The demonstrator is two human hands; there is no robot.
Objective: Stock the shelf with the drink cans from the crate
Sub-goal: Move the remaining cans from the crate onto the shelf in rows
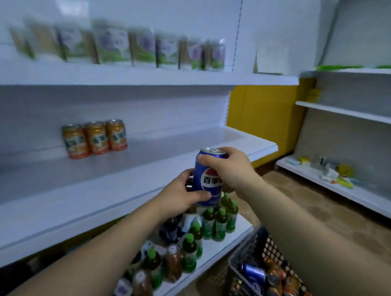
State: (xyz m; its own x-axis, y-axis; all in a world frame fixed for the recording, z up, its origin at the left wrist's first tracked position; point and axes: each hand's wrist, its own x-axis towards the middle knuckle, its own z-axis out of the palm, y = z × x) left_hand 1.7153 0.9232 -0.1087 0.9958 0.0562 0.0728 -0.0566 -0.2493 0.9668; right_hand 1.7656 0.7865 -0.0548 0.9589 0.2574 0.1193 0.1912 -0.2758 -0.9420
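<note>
While the long white metal shelf [145, 150] fills the left, the dark perforated plastic crate [268, 244] sits low right. The left hand [179, 197] and right hand [229, 169] both grip one upright blue cola can [204, 173] before the shelf edge, with three orange drink cans [94, 138] standing at the shelf's back.

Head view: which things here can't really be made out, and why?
- Packs on the top shelf: head view, motion blur makes their print unreadable.
- Blue can: left hand and right hand cover part of its label.
- Crate: cut by the bottom edge and hidden behind the right forearm; can count unknown.
</note>
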